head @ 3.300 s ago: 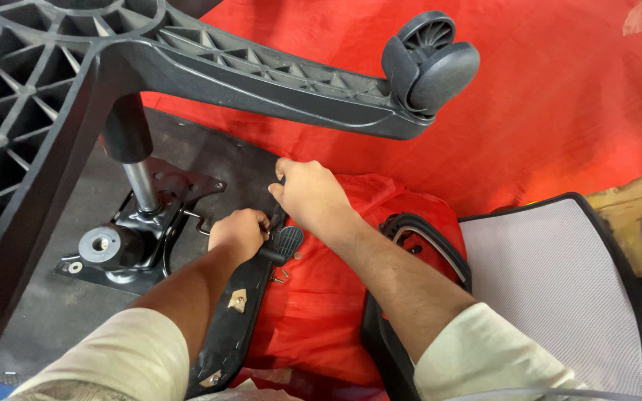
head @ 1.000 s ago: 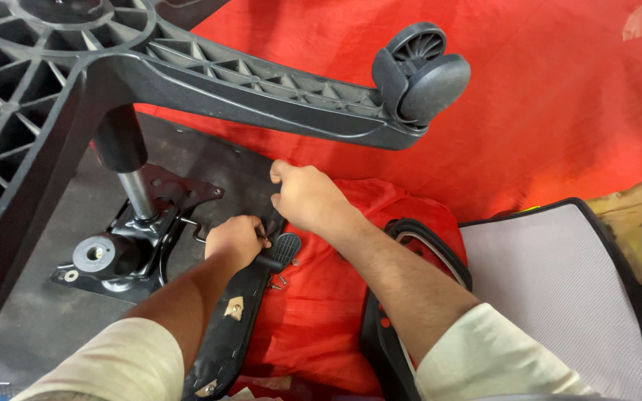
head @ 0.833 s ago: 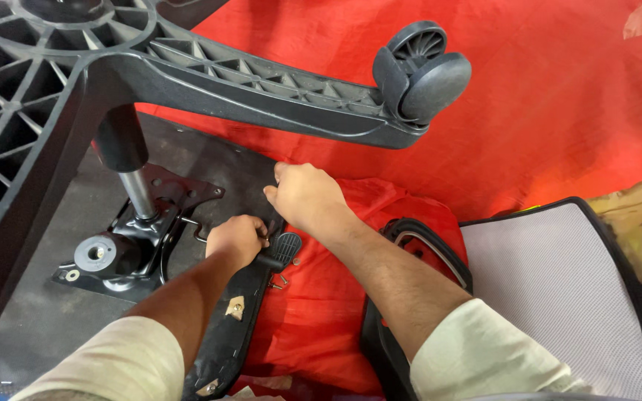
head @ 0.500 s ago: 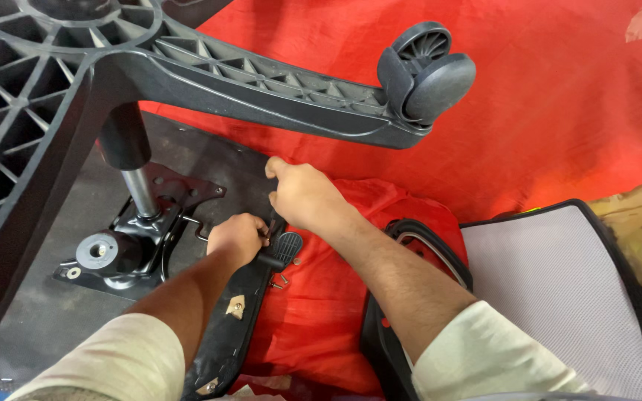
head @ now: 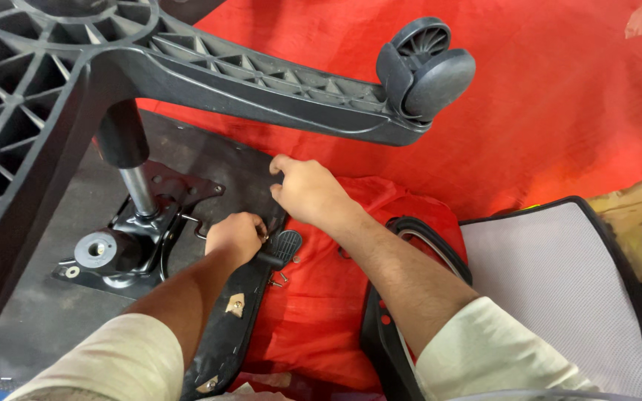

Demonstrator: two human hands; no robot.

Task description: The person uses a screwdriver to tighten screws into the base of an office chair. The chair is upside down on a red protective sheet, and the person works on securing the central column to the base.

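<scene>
An office chair lies upside down in front of me, its dark seat underside (head: 224,160) facing up. My left hand (head: 235,236) is closed around a black lever handle (head: 281,249) that sticks out from the metal tilt mechanism (head: 139,238). My right hand (head: 307,189) rests at the far edge of the seat underside, fingers curled on something small that I cannot make out. A black armrest bracket (head: 224,338) runs under my left forearm toward me. A few loose screws (head: 280,281) lie on the red sheet by the lever.
The black star base (head: 247,78) with a caster wheel (head: 429,70) hangs over the seat, held up by the gas cylinder (head: 131,160). A red plastic sheet (head: 559,96) covers the floor. A grey mesh backrest (head: 559,275) in a black frame lies to the right.
My right hand has shifted slightly along the seat's far edge, moving left and away. My left hand has kept its grip on the lever.
</scene>
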